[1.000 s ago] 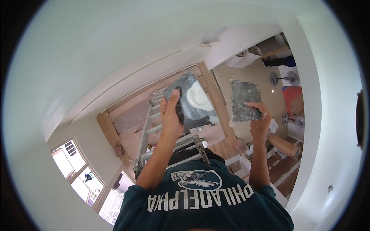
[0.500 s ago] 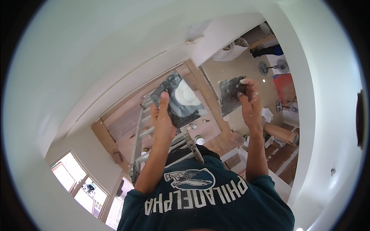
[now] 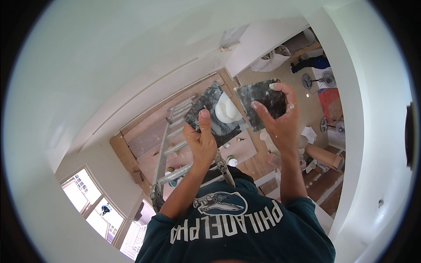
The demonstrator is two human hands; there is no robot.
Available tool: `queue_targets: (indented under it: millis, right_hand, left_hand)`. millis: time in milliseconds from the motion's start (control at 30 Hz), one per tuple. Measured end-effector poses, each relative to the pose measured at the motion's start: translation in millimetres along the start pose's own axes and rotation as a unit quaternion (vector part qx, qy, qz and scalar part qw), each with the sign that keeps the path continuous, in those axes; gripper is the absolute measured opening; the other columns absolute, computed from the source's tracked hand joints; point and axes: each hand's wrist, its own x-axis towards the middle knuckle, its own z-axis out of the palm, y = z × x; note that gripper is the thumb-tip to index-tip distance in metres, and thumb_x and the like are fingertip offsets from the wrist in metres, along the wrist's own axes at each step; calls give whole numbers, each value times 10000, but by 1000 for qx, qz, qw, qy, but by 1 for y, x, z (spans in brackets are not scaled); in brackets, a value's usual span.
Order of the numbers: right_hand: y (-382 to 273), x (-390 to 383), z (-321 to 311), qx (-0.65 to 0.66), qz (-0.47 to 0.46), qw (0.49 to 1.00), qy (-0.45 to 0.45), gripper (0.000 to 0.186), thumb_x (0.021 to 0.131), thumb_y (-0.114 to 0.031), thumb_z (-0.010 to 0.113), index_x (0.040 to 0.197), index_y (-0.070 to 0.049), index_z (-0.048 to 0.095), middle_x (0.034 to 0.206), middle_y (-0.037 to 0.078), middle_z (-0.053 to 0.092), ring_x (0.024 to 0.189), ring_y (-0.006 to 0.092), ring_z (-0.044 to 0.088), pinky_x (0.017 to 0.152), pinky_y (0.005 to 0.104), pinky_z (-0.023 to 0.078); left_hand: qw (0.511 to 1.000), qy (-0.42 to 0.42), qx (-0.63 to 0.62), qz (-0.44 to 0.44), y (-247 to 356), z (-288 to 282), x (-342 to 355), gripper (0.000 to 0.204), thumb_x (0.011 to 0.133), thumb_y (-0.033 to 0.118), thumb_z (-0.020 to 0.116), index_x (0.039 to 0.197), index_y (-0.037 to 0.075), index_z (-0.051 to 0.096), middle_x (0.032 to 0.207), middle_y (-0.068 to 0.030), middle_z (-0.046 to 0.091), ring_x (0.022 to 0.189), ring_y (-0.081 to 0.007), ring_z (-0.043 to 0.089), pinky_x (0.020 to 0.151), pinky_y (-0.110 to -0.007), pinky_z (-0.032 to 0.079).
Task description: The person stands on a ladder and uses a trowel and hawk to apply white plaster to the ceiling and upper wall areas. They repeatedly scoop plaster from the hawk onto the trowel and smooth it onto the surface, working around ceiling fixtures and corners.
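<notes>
My left hand (image 3: 202,142) grips a dark, smeared putty board (image 3: 204,100), its thumb lying on the top face. A mound of wet white putty (image 3: 227,109) sits toward the right side of that board. In my right hand (image 3: 283,116) is a second flat dark piece, a square putty spreader (image 3: 262,97), pinched between thumb and fingers. The spreader is tilted, and its left edge comes close beside the putty. Whether the two plates touch, I cannot tell. White specks cling to my right fingers.
An aluminium ladder (image 3: 164,147) stands below me, its top near my waist. Pale walls (image 3: 109,65) curve around. Far below lie boards, a tub (image 3: 231,161), a brush (image 3: 240,139), a cardboard piece (image 3: 324,158), fans (image 3: 326,79) and a white sack (image 3: 269,61). A person's dark-clothed legs (image 3: 307,65) show at upper right.
My right hand has brought the spreader left, close to the putty, and turned it flatter. My left hand with the board has shifted slightly right. The putty mound looks a little reshaped.
</notes>
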Motion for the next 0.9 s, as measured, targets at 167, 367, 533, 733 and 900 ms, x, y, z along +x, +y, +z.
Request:
queue_targets:
  millis: [167, 367, 533, 733, 900]
  right_hand:
    - [-3, -2, -3, -85, -70, 994, 10, 449, 748, -56, 831, 1106, -46, 560, 996, 128, 622, 874, 236, 654, 769, 346, 529]
    - [-11, -9, -7, -87, -118, 989, 2, 443, 758, -43, 821, 1111, -49, 554, 1022, 137, 614, 881, 240, 656, 760, 336, 533]
    - [3, -12, -5, -78, -131, 985, 77, 454, 756, -17, 806, 1122, -67, 542, 1044, 133, 614, 889, 221, 647, 764, 332, 529]
    - [24, -2, -55, -227, -348, 906, 79, 357, 688, -5, 756, 963, -168, 597, 986, -13, 714, 930, 214, 627, 824, 401, 438]
    - [41, 23, -80, -283, -428, 847, 141, 189, 739, -42, 717, 802, -202, 638, 984, -31, 729, 967, 191, 618, 869, 404, 403]
  left_hand:
    - [1000, -9, 13, 14, 2, 3, 0, 323, 1025, 298, 579, 1003, -11, 670, 867, 17, 636, 783, -50, 504, 692, -213, 409]
    - [999, -9, 44, 15, 5, 5, -2, 316, 1029, 290, 571, 966, -8, 655, 840, 26, 611, 747, -51, 478, 638, -217, 384]
    - [993, -50, 97, 51, 9, 4, -7, 317, 1036, 285, 556, 949, -6, 647, 836, 26, 606, 751, -46, 475, 640, -219, 388]
    - [998, -7, 56, -15, -9, 11, -6, 314, 1026, 249, 571, 897, -26, 650, 788, 13, 605, 712, -66, 476, 622, -254, 413]
    - [981, -44, 136, -132, -71, -3, -35, 316, 1024, 243, 561, 953, -55, 641, 799, -7, 607, 732, -99, 499, 661, -289, 436]
